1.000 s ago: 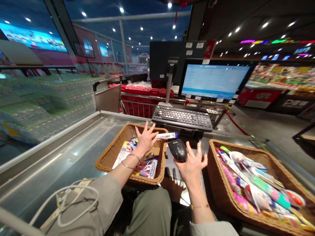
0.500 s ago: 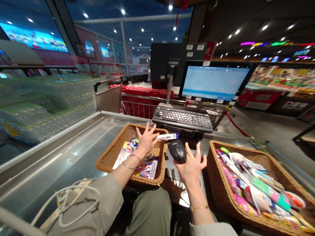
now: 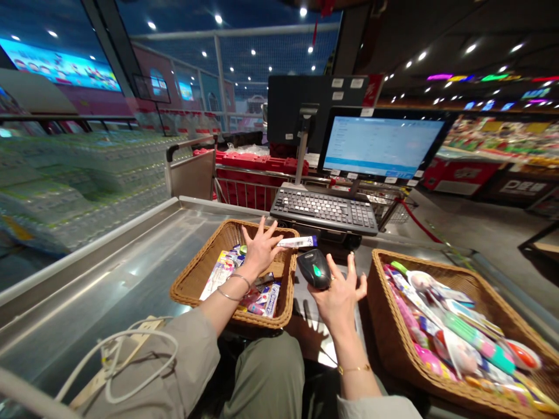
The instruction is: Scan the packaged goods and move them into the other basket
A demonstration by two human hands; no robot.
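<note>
My left hand (image 3: 258,251) is above the near wicker basket, pinching the end of a slim white candy stick pack (image 3: 297,242) with a blue tip. Its other fingers are spread. The pack points right, over the basket's rim, with dark bars on its side. My right hand (image 3: 337,298) holds a black barcode scanner (image 3: 313,270) just below and right of the pack, several fingers stretched out. A green light glows on top of the scanner. Inside the left wicker basket (image 3: 192,278) lie small sweet packs (image 3: 267,299) and a white, yellow and pink packet (image 3: 218,270).
At right stands a second wicker basket (image 3: 379,308) full of colourful sweets and toys. A keyboard (image 3: 325,208) and a lit monitor (image 3: 379,145) are ahead. A white cable (image 3: 116,355) lies coiled at lower left on the metal counter (image 3: 144,256).
The green light on the scanner has come on; it was dark before. Both hands, the pack and the scanner stay practically in place.
</note>
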